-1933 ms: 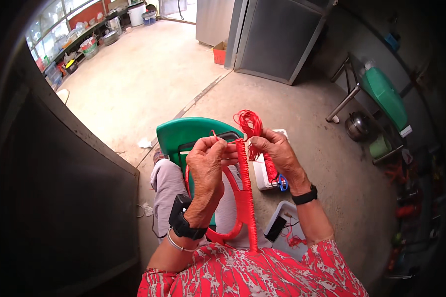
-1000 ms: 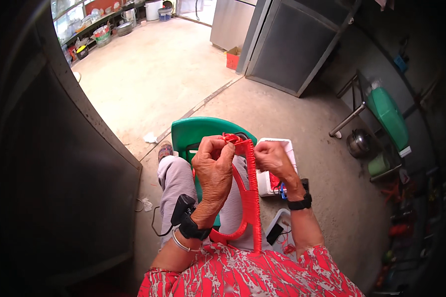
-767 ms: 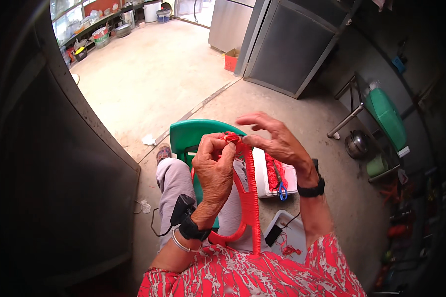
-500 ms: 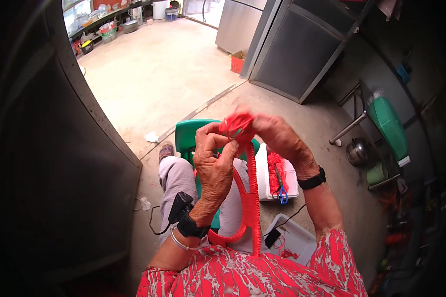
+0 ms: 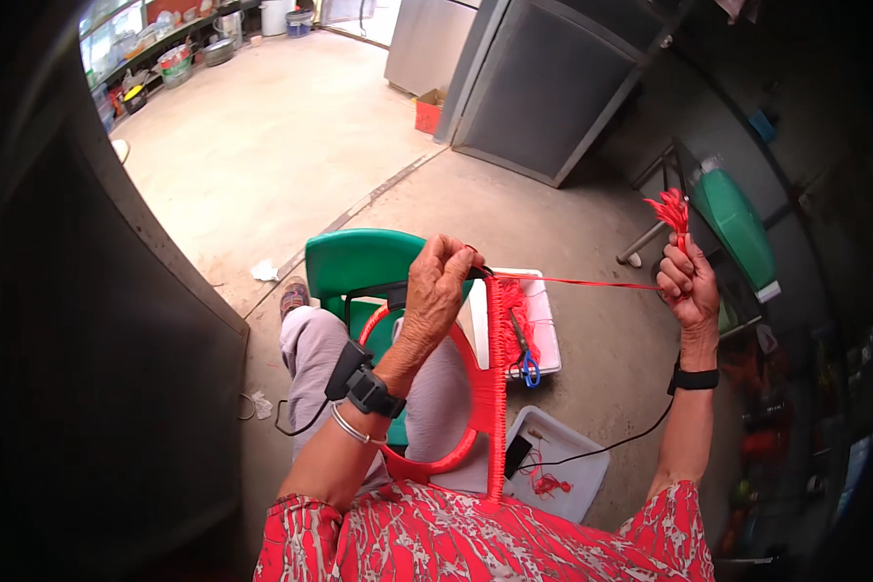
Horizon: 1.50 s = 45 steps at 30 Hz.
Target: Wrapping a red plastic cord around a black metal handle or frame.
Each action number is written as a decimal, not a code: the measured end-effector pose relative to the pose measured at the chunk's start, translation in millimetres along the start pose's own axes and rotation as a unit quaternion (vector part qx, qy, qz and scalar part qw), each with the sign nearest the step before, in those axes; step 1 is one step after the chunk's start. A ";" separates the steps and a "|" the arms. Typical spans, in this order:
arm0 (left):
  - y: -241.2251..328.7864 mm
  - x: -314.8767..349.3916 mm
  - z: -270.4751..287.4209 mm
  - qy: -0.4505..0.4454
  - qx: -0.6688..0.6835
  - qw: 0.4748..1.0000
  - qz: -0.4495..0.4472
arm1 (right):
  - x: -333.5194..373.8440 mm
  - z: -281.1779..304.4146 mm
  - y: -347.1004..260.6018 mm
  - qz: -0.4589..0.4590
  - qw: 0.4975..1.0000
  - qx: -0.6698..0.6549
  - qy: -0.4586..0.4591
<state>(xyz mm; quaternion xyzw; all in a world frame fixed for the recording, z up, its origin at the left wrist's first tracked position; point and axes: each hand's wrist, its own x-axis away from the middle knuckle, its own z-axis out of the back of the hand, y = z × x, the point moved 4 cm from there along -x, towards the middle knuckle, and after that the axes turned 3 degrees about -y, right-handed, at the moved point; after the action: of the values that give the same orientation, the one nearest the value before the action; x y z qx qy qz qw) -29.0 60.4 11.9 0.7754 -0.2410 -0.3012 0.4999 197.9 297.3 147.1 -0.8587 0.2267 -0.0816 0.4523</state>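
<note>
A frame wrapped in red cord point(image 5: 498, 407), with a straight bar and a round ring beside it, rests upright against my lap. My left hand point(image 5: 435, 286) is closed at its far end, thumb and fingers pinched together where dark, unwrapped frame shows. My right hand point(image 5: 687, 281) is raised out to the right and closed around a bundle of red cord point(image 5: 669, 211), whose loose loops stick up above the fist. One taut red strand point(image 5: 582, 282) runs from the bar's far end across to that fist.
A green plastic chair point(image 5: 359, 254) stands before my knees. Right of the frame, a white box point(image 5: 543, 325) holds red cord and blue-handled scissors point(image 5: 530, 369). Nearer, a white tray point(image 5: 592, 475) holds cord scraps and a black device point(image 5: 516, 454). A dark panel point(image 5: 155, 388) is at left.
My right hand has swung far out to the right with the cord bundle, drawing the strand straight. My left hand has shifted slightly right and stays at the frame's end.
</note>
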 end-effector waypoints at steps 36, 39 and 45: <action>2.3 -10.8 0.5 -0.136 0.012 0.989 0.052 | -37.2 -45.6 201.5 -0.207 0.975 0.033 -0.068; 5.3 -11.0 -1.7 -0.186 -0.028 0.980 0.066 | -52.7 -55.7 188.7 -0.144 0.989 0.013 -0.034; 28.1 -5.7 -7.5 -0.218 -0.013 0.973 0.078 | -58.3 -69.2 182.2 -0.153 0.988 0.015 -0.034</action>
<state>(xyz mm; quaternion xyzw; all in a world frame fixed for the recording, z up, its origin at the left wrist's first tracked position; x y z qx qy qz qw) -29.7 58.2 41.4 0.6628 -0.4003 -0.4265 0.4675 65.0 184.2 42.6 -0.8786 0.0761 -0.1240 0.4549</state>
